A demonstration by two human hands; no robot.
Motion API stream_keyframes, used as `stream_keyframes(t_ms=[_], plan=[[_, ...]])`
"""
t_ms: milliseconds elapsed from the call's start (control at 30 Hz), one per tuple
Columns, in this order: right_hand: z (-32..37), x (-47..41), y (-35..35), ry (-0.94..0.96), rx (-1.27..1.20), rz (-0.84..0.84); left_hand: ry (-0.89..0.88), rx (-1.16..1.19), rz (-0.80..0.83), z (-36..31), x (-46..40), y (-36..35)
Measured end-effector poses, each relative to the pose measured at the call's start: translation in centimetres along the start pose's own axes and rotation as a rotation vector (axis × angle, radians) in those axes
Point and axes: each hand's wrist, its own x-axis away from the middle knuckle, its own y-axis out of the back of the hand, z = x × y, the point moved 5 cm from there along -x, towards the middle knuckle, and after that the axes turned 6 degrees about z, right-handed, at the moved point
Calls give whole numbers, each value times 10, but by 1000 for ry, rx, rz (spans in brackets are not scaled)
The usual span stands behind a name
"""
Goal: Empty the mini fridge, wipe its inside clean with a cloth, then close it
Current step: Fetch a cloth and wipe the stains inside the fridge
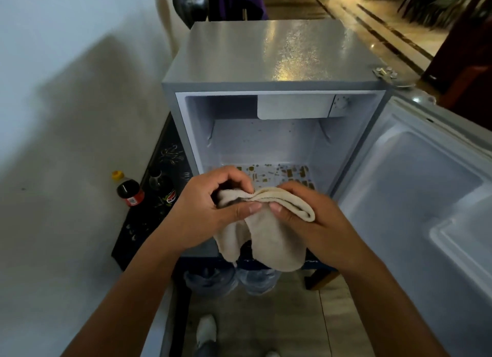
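Note:
The grey mini fridge (pixel 269 56) stands in front of me with its door (pixel 415 186) swung open to the right. Its inside holds no items; the floor of the cavity (pixel 282 171) shows a speckled patterned liner. A beige cloth (pixel 269 239) is folded between both hands just in front of the fridge's lower opening. My left hand (pixel 210 210) pinches its left end, my right hand (pixel 306 218) grips its folded right edge, and the rest hangs down below them.
Two dark soda bottles stand left of the fridge: one with a yellow cap (pixel 127 189) and one beside it (pixel 162 186) on a dark decorated table (pixel 138 231). Large clear water bottles (pixel 234 279) sit under the table. A white wall runs along the left.

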Motion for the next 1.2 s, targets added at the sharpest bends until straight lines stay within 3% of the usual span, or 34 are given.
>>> stream_keyframes(t_ms=[233,367,433,500,600,900,1033,1200], plan=[[10,-47,-40,-32,-82,-112,-30,-50,30,37,-23,70],[17,-63,-53,-52,-106,-247,-122,-96,179,46,-38,107],[22,-64,-53,-53,-109,-332,-281,-207,176,36,-48,129],[23,-62,-50,-72,-110,-396,-434,-414,63,20,-62,148],[5,-64,-44,-175,-116,-458,-552,-672,7,8,-92,162],[-102,-82,-15,-417,-208,-562,-47,-1047,528,46,-169,166],[-153,-97,4,-478,-228,-605,12,-946,568,40,-208,160],[-201,-113,16,-466,2,-668,-17,-975,563,52,-221,143]])
